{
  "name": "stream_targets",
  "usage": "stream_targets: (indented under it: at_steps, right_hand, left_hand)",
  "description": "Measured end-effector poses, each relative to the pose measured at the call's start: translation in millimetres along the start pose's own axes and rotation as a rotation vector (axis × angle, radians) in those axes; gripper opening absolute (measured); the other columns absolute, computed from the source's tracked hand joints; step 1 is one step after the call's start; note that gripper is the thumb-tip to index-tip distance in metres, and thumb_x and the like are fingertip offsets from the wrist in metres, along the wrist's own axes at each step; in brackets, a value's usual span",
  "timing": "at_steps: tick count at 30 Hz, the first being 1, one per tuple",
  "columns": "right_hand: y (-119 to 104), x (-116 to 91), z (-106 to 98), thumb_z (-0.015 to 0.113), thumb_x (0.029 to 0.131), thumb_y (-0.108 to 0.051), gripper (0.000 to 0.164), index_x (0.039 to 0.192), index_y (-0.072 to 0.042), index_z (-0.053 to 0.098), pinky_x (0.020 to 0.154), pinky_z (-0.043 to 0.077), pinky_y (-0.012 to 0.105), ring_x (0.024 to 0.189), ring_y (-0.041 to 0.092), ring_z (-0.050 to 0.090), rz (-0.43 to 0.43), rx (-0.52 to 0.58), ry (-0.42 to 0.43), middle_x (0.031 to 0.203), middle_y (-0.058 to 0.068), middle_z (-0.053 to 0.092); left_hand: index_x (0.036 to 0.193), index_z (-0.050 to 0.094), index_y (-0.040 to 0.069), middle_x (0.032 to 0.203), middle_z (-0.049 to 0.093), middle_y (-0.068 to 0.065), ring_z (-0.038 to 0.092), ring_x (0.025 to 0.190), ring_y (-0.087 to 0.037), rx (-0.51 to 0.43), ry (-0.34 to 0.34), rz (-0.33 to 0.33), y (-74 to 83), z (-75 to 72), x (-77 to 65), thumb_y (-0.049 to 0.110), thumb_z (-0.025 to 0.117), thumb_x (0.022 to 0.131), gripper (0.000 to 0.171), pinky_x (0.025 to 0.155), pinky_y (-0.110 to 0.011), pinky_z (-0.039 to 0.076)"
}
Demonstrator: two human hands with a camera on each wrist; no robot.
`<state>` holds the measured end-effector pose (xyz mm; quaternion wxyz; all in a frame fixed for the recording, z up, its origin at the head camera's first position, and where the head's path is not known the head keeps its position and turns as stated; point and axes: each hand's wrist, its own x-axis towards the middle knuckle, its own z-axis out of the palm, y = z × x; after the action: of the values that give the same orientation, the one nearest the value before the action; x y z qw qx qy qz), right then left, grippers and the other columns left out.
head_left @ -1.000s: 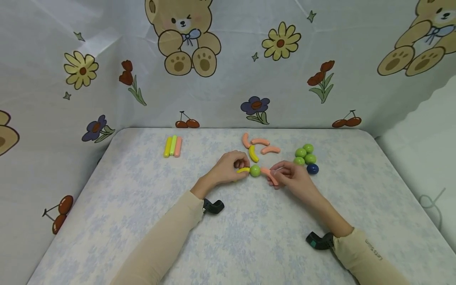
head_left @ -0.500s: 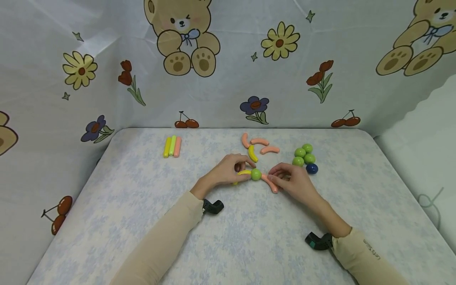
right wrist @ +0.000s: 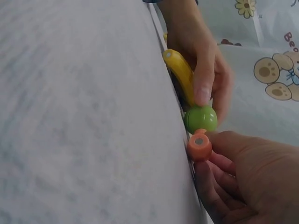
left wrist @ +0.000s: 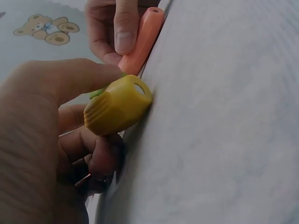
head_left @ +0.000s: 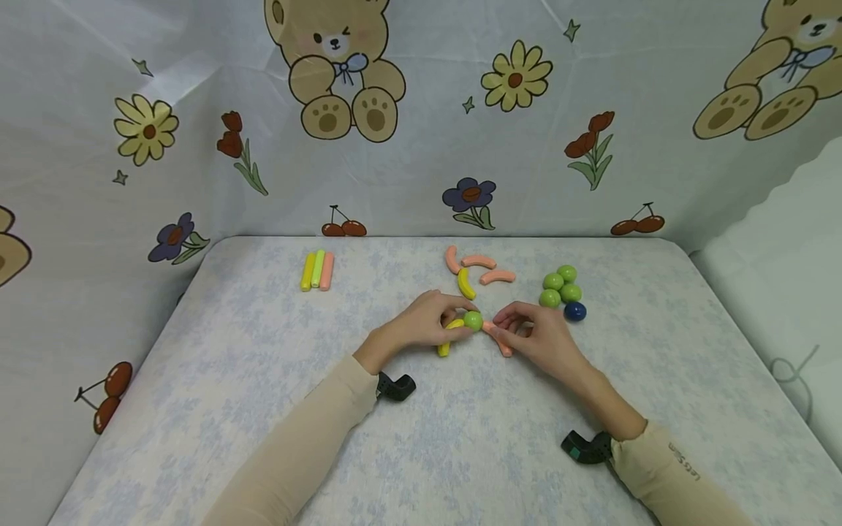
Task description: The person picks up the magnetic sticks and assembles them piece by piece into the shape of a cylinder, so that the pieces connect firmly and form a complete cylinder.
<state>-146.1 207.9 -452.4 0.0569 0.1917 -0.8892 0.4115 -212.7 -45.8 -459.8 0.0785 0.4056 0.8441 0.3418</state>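
Left hand [head_left: 430,321]: grip pinches a glossy, round green ball [head_left: 473,321]. Right hand [head_left: 544,337]: thumb and fingers pinch a smooth, curved pink rod [left wrist: 145,37]. Ball sits mid-desk [head_left: 421,446], between pink rod and a curved yellow rod [left wrist: 119,106] with ridged side; pale disc in yellow's end face, grey in pink's. Yellow's long axis bends from ball toward the person; pink's slants nearward and right. Desk contact unclear.

Green ball [right wrist: 201,119] glossy, smooth, plastic-looking; yellow piece [right wrist: 180,71] plastic-looking, soft sheen; tabletop [head_left: 473,453] matt.
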Motion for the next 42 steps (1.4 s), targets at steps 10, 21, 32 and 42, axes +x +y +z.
stream_targets:
  at_steps: [10,21,32,42]
  right_hand:
    - [-3.4,3.0,6.1,0.084,0.092,-0.019,0.014,0.099,-0.01,0.076,0.06,0.053,0.027,0.067,0.008,0.064,-0.142,-0.106,0.073,0.081,-0.003,0.071]
    - [4.9,5.0,-42.4,0.076,0.095,-0.003,0.016,0.111,0.001,0.074,0.072,0.056,0.039,0.083,0.027,0.07,-0.054,-0.261,0.289,0.095,0.013,0.072]
    - [6.8,-5.5,-81.6,0.076,0.093,-0.014,0.034,0.115,0.011,0.066,0.078,0.047,0.055,0.094,0.043,0.058,0.31,-0.443,0.105,0.106,0.031,0.063]
    - [0.9,-2.9,-84.5,0.084,0.09,-0.024,0.04,0.109,0.008,0.071,0.068,0.056,0.045,0.083,0.032,0.068,0.383,-0.428,-0.112,0.093,0.021,0.074]
  left_hand:
    - [0.116,0.077,0.016,0.069,0.056,0.002,0.046,0.057,-0.01,-0.088,0.095,-0.016,-2.2,3.7,-3.1,0.032,0.079,0.096,0.026,0.06,-0.024,0.038]
    - [0.098,0.071,0.02,0.084,0.058,0.001,0.048,0.075,-0.013,-0.076,0.127,-0.02,-27.4,-17.6,-11.8,0.033,0.08,0.094,0.016,0.073,-0.027,0.041]
    - [0.092,0.072,0.016,0.089,0.058,-0.002,0.048,0.079,-0.019,-0.081,0.222,-0.102,-47.0,-40.7,-25.7,0.023,0.078,0.094,0.01,0.075,-0.031,0.041]
    - [0.095,0.073,0.019,0.08,0.056,-0.002,0.048,0.073,-0.016,-0.098,0.21,-0.112,-48.7,-41.3,-26.1,0.031,0.081,0.094,0.015,0.07,-0.029,0.039]
